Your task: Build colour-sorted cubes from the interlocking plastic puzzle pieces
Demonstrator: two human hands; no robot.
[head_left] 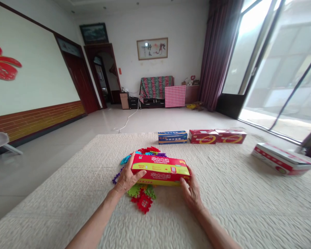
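Pinching opposite ends, the left hand (125, 179) and right hand (192, 192) are holding the red-and-yellow box (160, 169), 7 o'clock from the blue box (172, 138); it's probably feeling stiff, weighty, best gripped endwise.

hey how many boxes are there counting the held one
5: red-yellow box between left hand and right hand; behind it, blue box, left red box and right red box in a row; white-red box farther right.

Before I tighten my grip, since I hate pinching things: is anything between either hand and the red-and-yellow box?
Nothing visible; the left hand and right hand touch opposite ends of the box. Colorful toothed pieces show beyond it and nearer.
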